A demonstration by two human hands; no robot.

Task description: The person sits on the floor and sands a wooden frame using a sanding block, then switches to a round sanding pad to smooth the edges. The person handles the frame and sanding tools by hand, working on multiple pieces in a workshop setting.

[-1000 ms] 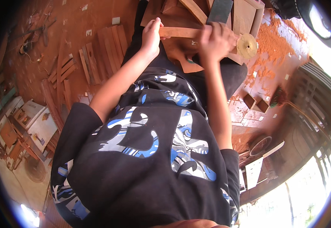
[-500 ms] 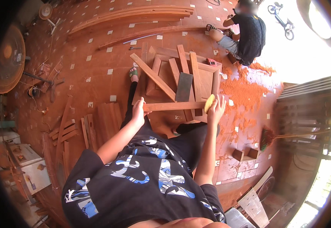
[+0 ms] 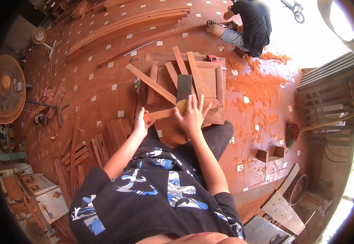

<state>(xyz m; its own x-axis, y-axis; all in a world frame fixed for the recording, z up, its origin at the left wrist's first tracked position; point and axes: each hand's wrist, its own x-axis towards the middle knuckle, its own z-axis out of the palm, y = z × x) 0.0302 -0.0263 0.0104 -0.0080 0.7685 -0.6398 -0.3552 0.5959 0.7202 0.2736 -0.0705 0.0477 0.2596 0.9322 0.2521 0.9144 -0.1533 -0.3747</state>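
My left hand [image 3: 141, 125] is closed around the left end of a reddish wooden strip [image 3: 159, 115], held level above my lap. Over the strip's right part is my right hand [image 3: 193, 117], fingers spread, with a yellow sanding disc [image 3: 181, 106] pinned between the hand and the wood. The strip's far right end is partly covered by that hand. Just beyond, a dark flat rectangular block [image 3: 184, 86] rests on several loose wooden strips [image 3: 152, 84]. These lie fanned out over a framed wooden panel [image 3: 210, 77].
A red tool [image 3: 212, 58] sits on the panel's far edge. Another person [image 3: 252, 26] crouches at far right by orange shavings [image 3: 246, 83]. Stacked planks [image 3: 116, 129] lie left, long boards [image 3: 132, 26] farther off. A fan [image 3: 8, 87] stands left, a broom [image 3: 294, 132] right.
My right hand and the yellow disc have slid left along the strip toward my left hand. The strip now tilts slightly up to the right. The whole view has shifted a little.
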